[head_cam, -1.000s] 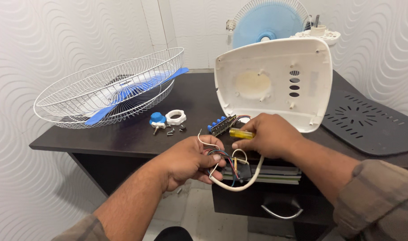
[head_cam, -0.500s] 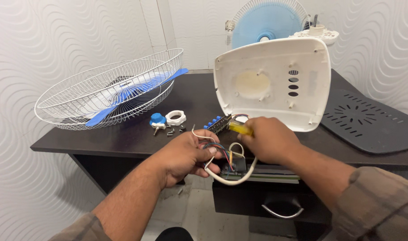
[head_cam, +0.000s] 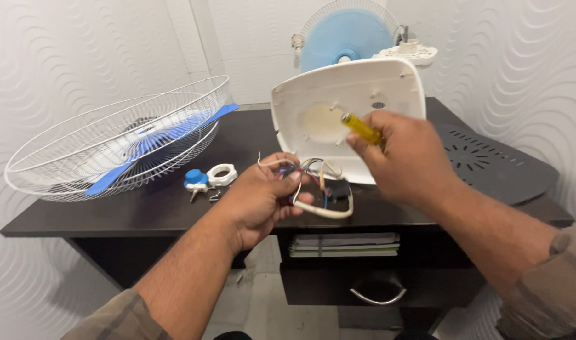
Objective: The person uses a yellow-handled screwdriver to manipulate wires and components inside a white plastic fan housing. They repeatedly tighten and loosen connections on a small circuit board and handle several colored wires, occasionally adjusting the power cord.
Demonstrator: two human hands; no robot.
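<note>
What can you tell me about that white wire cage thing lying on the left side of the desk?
The round white wire fan guard lies dish-like on the left part of the dark wooden desk, open side up and tilted a little. It is made of thin metal-looking spokes running out to a thicker rim. A blue plastic fan blade rests inside it, one tip poking past the rim. Neither hand touches it; the left hand is off to its right.

Head camera looks down, close over desk [head_cam: 174,214].
</note>
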